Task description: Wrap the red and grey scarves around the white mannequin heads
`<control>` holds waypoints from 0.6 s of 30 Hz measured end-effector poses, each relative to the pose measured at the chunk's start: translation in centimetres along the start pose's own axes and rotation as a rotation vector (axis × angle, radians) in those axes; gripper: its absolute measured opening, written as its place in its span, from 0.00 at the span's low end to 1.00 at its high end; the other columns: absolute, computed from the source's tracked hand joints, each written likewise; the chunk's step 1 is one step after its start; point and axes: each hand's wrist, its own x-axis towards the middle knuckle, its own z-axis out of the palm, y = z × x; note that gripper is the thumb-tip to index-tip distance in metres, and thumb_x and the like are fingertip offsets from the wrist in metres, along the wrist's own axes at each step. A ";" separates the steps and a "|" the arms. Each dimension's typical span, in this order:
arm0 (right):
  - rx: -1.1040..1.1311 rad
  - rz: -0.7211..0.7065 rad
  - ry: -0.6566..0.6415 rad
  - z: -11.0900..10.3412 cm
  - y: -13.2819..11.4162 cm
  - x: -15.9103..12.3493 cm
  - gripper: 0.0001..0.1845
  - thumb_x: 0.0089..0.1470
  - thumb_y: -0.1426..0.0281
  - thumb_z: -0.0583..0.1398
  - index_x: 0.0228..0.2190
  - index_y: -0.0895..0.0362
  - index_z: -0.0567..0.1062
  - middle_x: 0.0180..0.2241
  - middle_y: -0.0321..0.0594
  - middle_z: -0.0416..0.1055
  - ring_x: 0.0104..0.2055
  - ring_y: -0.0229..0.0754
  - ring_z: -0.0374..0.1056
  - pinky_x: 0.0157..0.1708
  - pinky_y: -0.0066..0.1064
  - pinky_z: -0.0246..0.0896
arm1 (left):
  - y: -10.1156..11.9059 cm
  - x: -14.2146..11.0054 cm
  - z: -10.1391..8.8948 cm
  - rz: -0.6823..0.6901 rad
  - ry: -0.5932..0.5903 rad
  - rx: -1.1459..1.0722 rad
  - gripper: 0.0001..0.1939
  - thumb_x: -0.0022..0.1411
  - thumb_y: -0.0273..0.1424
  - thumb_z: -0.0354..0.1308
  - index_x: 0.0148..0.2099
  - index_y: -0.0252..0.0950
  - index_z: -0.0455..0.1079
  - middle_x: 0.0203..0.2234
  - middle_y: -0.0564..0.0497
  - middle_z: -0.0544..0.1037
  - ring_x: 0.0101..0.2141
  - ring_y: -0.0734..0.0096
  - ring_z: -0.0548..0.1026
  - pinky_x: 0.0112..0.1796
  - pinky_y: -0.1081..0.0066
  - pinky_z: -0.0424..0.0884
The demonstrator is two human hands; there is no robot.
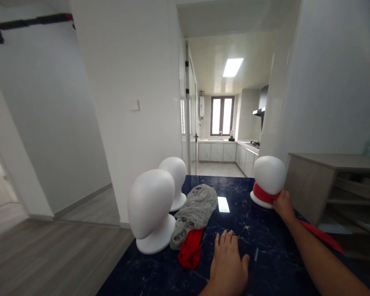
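Observation:
At the right side of the dark blue table, a white foam head [269, 174] stands upright on its round base. A red scarf [263, 194] is wrapped around its neck, and a red length trails beyond my right forearm. My right hand [284, 206] is closed on the scarf beside the neck; the fingertips are partly hidden. Palm down on the tabletop, my left hand [228, 263] lies with its fingers stretched out, holding nothing. Left of it are a bunched grey cloth [198, 205] and a folded red cloth [190, 250], touching each other.
Two more white foam heads, a near one [152, 205] and a far one [174, 176], stand at the left of the marbled table [246, 242]. A wooden shelf unit [311, 185] is close on the right. Behind the table, a doorway opens onto a kitchen.

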 end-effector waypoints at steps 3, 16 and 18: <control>-0.018 -0.033 -0.054 -0.5 0.8 0.6 0.23 0.56 0.76 0.56 0.54 0.67 0.69 0.53 0.64 0.71 0.53 0.57 0.70 0.51 0.41 0.62 | 0.2 0.0 -0.3 -0.005 -0.004 -0.003 0.35 0.71 0.49 0.47 0.73 0.39 0.62 0.75 0.48 0.59 0.75 0.49 0.51 0.75 0.47 0.37; -0.412 -0.053 -0.280 -10.9 6.5 -2.5 0.17 0.61 0.66 0.62 0.49 0.61 0.76 0.51 0.66 0.74 0.52 0.65 0.75 0.46 0.46 0.63 | 0.2 0.4 -0.7 0.013 0.067 0.027 0.31 0.70 0.44 0.49 0.69 0.37 0.67 0.71 0.44 0.67 0.72 0.49 0.57 0.74 0.48 0.43; -0.423 0.028 -0.265 -12.1 6.1 -3.2 0.14 0.65 0.71 0.55 0.48 0.64 0.75 0.44 0.66 0.76 0.43 0.63 0.78 0.39 0.44 0.63 | 0.3 0.4 -0.8 0.007 0.079 0.031 0.29 0.69 0.42 0.50 0.68 0.37 0.69 0.70 0.44 0.68 0.71 0.49 0.59 0.73 0.49 0.45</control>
